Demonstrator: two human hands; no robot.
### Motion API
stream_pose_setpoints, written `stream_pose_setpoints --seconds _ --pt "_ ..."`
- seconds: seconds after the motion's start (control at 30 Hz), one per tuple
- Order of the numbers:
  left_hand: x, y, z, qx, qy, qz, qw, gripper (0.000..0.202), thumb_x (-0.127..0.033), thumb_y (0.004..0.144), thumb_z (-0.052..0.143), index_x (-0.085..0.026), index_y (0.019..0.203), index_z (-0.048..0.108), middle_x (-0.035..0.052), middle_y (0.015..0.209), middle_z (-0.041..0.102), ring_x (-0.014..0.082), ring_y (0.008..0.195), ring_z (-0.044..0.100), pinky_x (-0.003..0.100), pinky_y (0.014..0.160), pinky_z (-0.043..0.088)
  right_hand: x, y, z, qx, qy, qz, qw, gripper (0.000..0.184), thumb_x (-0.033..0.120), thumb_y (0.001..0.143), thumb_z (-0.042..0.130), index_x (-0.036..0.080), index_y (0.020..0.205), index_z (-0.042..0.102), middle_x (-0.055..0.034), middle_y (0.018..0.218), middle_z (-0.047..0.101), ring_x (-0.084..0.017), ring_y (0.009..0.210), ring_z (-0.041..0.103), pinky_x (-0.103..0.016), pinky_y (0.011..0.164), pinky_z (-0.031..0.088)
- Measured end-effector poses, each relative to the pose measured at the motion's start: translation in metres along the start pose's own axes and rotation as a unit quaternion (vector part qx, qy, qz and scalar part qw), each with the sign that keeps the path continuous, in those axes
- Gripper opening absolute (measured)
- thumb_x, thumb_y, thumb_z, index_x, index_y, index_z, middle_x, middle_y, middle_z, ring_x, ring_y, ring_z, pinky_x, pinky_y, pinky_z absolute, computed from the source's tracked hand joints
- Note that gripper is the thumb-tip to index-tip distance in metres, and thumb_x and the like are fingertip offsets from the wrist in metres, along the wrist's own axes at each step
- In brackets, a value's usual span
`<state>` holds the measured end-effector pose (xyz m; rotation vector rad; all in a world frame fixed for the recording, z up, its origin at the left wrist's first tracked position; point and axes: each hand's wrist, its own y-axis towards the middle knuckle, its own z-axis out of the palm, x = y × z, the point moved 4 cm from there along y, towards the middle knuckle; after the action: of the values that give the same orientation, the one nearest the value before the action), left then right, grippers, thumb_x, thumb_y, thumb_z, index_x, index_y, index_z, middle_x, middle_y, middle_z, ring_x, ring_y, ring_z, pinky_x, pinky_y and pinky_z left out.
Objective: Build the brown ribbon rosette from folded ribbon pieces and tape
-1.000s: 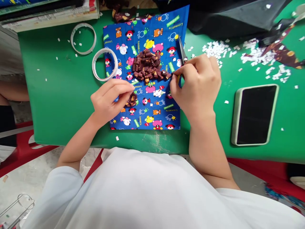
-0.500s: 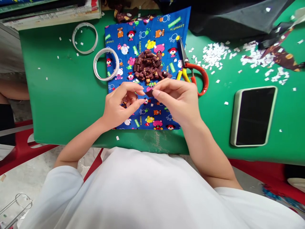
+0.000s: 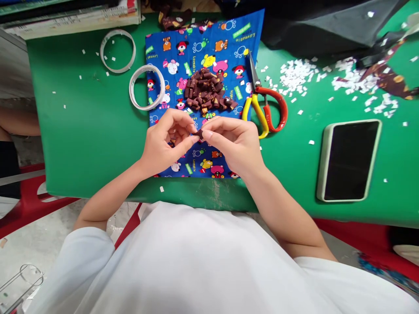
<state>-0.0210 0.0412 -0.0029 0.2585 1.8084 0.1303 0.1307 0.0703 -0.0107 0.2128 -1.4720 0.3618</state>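
Over a blue cartoon-print cloth my left hand and my right hand meet fingertip to fingertip. Together they pinch one small dark brown folded piece. Just beyond the fingers lies a pile of several similar brown pieces on the cloth. Red and yellow scissors rest at the cloth's right edge, a hand's width from my right hand.
The green table carries two tape rings at the left, a phone face up at the right, white paper scraps and dark fabric at the back right. Books are stacked at the back left. Red stools stand below.
My right hand left the scissors at the cloth's edge and came in to my left hand. Both hands now pinch a brown piece, slightly nearer to me.
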Motion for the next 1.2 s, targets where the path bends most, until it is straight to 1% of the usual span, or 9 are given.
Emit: stream_pose_setpoints --seconds 0.1,0.2,0.33,0.47,0.63,0.77,1.0,1.1,1.2 --pt "0.001 0.000 0.000 0.003 0.004 -0.007 1.000 0.022 -0.035 0.086 0.068 -0.022 0.098 0.054 -0.0036 0.082 0.064 0.0054 0.066 0.061 0.018 0.055 0.051 0.001 0.000 0.000 -0.003 -0.026 -0.007 1.000 0.020 0.042 0.079 0.073 0.023 0.073 0.069 0.0018 0.072 0.066 -0.011 0.065 0.060 -0.024 0.058 0.052" --pt "0.002 0.000 -0.001 0.007 0.013 -0.012 1.000 0.024 -0.038 0.086 0.068 -0.022 0.098 0.054 -0.0037 0.081 0.064 0.0053 0.066 0.062 0.018 0.056 0.051 0.004 -0.001 0.000 0.008 -0.049 -0.024 0.998 0.020 0.041 0.078 0.073 0.023 0.077 0.069 0.0009 0.076 0.067 -0.011 0.067 0.061 -0.026 0.059 0.051" --pt "0.003 0.000 -0.001 0.008 0.024 -0.016 1.000 0.028 -0.043 0.084 0.069 -0.022 0.098 0.056 -0.0036 0.081 0.064 0.0059 0.066 0.062 0.019 0.057 0.052 0.007 -0.001 0.000 0.011 -0.079 -0.048 0.996 0.017 0.035 0.076 0.076 0.021 0.076 0.067 0.0003 0.074 0.066 -0.012 0.068 0.060 -0.027 0.061 0.052" --pt "0.002 0.000 -0.001 0.002 0.034 -0.024 0.999 0.027 -0.046 0.087 0.064 -0.022 0.096 0.058 -0.0026 0.082 0.065 0.0070 0.068 0.063 0.021 0.059 0.054 0.004 -0.001 -0.001 -0.008 -0.065 -0.030 0.997 0.013 0.031 0.078 0.073 0.022 0.075 0.064 0.0013 0.074 0.065 -0.011 0.067 0.060 -0.026 0.061 0.053" --pt "-0.003 0.002 -0.002 -0.036 0.051 0.011 0.998 0.022 -0.044 0.090 0.061 -0.022 0.085 0.061 0.0009 0.086 0.067 0.0106 0.078 0.065 0.024 0.063 0.054 -0.005 0.000 -0.003 -0.057 -0.012 0.029 0.998 0.022 0.039 0.075 0.076 0.024 0.076 0.059 0.0032 0.074 0.063 -0.011 0.066 0.061 -0.026 0.061 0.055" --pt "-0.002 0.003 -0.001 -0.032 0.083 0.015 0.996 0.025 -0.046 0.091 0.059 -0.022 0.083 0.062 0.0022 0.087 0.068 0.0127 0.082 0.065 0.027 0.065 0.054 -0.010 0.000 0.001 -0.052 0.021 0.058 0.997 0.028 0.045 0.072 0.078 0.025 0.076 0.059 0.0036 0.074 0.062 -0.011 0.064 0.060 -0.026 0.061 0.056" --pt "-0.006 0.001 -0.003 -0.043 0.146 0.036 0.988 0.022 -0.042 0.091 0.060 -0.022 0.083 0.065 0.0011 0.087 0.068 0.0123 0.080 0.064 0.028 0.069 0.053 -0.011 -0.001 0.003 -0.052 0.026 0.064 0.996 0.027 0.045 0.071 0.079 0.025 0.076 0.062 0.0040 0.072 0.064 -0.012 0.067 0.063 -0.028 0.065 0.058" --pt "-0.009 0.000 -0.004 -0.036 0.183 0.071 0.980 0.018 -0.038 0.092 0.059 -0.022 0.086 0.065 0.0009 0.090 0.067 0.0121 0.081 0.064 0.026 0.067 0.052 -0.009 0.000 0.003 -0.048 0.028 0.054 0.997 0.027 0.045 0.070 0.080 0.024 0.076 0.063 0.0041 0.070 0.064 -0.012 0.067 0.064 -0.028 0.067 0.058" --pt "-0.011 -0.001 -0.004 -0.019 0.216 0.108 0.970 0.015 -0.034 0.094 0.057 -0.022 0.088 0.064 0.0009 0.092 0.067 0.0128 0.085 0.065 0.027 0.074 0.053 -0.006 0.000 0.004 -0.034 0.010 0.051 0.998 0.030 0.048 0.070 0.079 0.023 0.075 0.065 0.0036 0.069 0.065 -0.012 0.066 0.065 -0.027 0.064 0.058"
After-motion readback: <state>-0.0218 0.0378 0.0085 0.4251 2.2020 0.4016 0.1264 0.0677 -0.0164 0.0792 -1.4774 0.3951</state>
